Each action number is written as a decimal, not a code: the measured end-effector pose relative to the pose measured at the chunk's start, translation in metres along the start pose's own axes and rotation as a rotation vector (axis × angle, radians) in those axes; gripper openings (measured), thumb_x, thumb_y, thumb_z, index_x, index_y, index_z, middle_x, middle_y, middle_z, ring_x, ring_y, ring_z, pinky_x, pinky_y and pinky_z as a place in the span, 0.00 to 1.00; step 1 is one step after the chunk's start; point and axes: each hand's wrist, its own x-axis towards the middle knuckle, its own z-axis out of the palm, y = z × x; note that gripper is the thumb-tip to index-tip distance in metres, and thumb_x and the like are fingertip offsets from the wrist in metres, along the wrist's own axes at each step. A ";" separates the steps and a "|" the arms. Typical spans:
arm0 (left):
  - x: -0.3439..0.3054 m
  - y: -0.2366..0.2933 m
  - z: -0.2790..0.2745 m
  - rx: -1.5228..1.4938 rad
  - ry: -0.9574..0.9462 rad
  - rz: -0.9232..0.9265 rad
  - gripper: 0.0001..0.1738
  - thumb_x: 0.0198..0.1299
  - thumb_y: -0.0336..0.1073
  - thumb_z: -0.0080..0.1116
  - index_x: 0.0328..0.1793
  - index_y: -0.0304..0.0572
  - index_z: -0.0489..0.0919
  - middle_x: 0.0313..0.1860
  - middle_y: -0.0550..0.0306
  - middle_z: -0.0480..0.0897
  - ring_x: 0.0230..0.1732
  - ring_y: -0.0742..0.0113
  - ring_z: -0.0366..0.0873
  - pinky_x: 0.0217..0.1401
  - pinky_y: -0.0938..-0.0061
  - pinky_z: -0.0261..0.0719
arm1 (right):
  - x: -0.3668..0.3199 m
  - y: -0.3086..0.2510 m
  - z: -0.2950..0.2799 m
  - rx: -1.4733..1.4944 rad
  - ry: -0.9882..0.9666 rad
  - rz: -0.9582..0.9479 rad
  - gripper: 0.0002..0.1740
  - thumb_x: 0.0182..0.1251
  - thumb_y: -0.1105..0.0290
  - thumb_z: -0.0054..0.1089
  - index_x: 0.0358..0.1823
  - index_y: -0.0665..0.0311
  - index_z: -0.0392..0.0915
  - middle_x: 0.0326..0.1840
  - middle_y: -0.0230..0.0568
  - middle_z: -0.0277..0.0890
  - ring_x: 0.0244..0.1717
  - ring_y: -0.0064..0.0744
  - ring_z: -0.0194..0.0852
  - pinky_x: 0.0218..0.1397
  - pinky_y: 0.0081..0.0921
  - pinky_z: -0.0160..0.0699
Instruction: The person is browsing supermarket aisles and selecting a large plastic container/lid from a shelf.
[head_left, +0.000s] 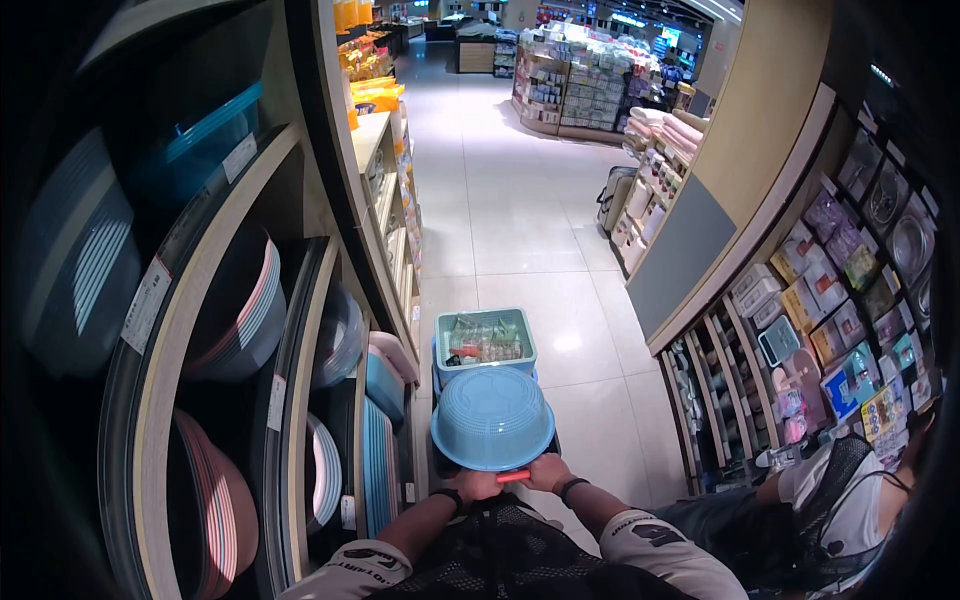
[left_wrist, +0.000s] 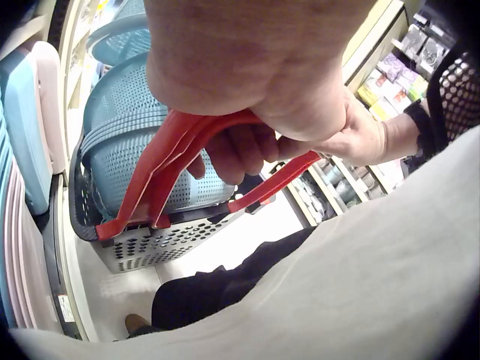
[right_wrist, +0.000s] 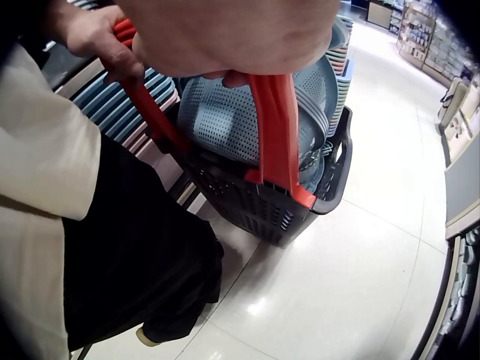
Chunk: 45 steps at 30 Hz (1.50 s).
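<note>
at the basket (right_wrist: 247, 199), left hand (head_left: 478, 485) and right hand (head_left: 548, 470) seemingly clench red handles (right_wrist: 274, 127).

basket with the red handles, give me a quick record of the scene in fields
carrier: dark perforated plastic shopping basket with red plastic handles
contents: stacked pale blue perforated plastic bowls, piled above the rim
left hand: grip curled round the handles
right hand: grip curled round the handles
ahead: pale green plastic crate of packaged goods
left side: stacked pink and blue plastic basins on pale wooden shelves
floor: glossy pale tiles
</note>
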 end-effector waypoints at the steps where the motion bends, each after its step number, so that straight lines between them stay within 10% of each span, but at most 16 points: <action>1: 0.000 0.003 -0.003 -0.003 -0.011 -0.012 0.19 0.58 0.41 0.61 0.52 0.39 0.85 0.45 0.36 0.86 0.49 0.39 0.84 0.56 0.53 0.81 | 0.000 -0.001 -0.001 0.007 -0.014 0.000 0.20 0.63 0.45 0.63 0.33 0.55 0.87 0.28 0.48 0.85 0.30 0.54 0.86 0.35 0.48 0.86; 8: 0.011 -0.026 0.023 -0.004 -0.124 -0.047 0.25 0.58 0.39 0.61 0.63 0.47 0.82 0.52 0.39 0.86 0.54 0.43 0.84 0.60 0.55 0.80 | 0.001 -0.001 -0.006 0.006 -0.008 -0.009 0.22 0.63 0.43 0.63 0.34 0.55 0.87 0.28 0.48 0.85 0.30 0.55 0.86 0.34 0.48 0.86; 11: 0.008 -0.018 0.018 -0.111 0.000 -0.005 0.18 0.55 0.36 0.59 0.50 0.34 0.84 0.45 0.32 0.85 0.50 0.36 0.83 0.56 0.51 0.79 | 0.001 0.004 -0.001 0.008 -0.014 -0.002 0.23 0.63 0.42 0.64 0.33 0.56 0.87 0.28 0.48 0.85 0.30 0.55 0.85 0.34 0.48 0.86; 45: 0.002 -0.008 0.004 -0.121 0.057 0.022 0.19 0.55 0.36 0.61 0.53 0.37 0.84 0.48 0.33 0.86 0.52 0.35 0.83 0.56 0.52 0.79 | 0.005 0.004 0.004 -0.009 0.039 -0.011 0.21 0.63 0.42 0.64 0.31 0.52 0.88 0.26 0.46 0.84 0.28 0.55 0.85 0.33 0.49 0.86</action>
